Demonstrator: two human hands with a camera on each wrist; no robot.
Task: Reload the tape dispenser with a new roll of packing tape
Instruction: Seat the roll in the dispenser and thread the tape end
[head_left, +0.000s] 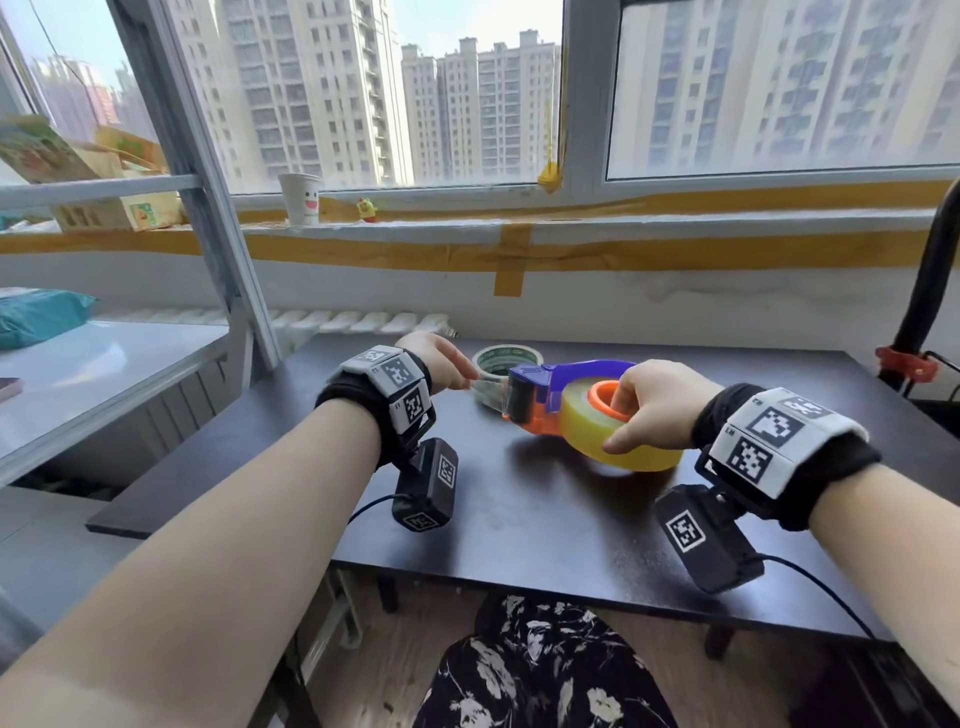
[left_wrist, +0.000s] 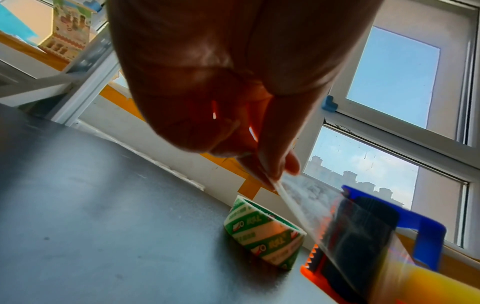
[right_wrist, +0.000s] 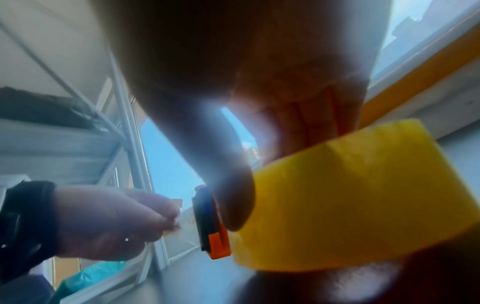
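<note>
A blue and orange tape dispenser lies on the black table with a full yellowish roll of packing tape seated on its orange hub. My right hand grips that roll, fingers hooked into the hub and thumb on the outer face; the right wrist view shows the roll under my thumb. My left hand pinches the clear free end of tape pulled out past the black roller and serrated orange blade. An empty green-printed cardboard core sits behind the dispenser.
A white shelf stands left of the table with a teal bag on it. On the window sill stand a paper cup and a small toy. A black pole with a red clamp rises at the table's right edge.
</note>
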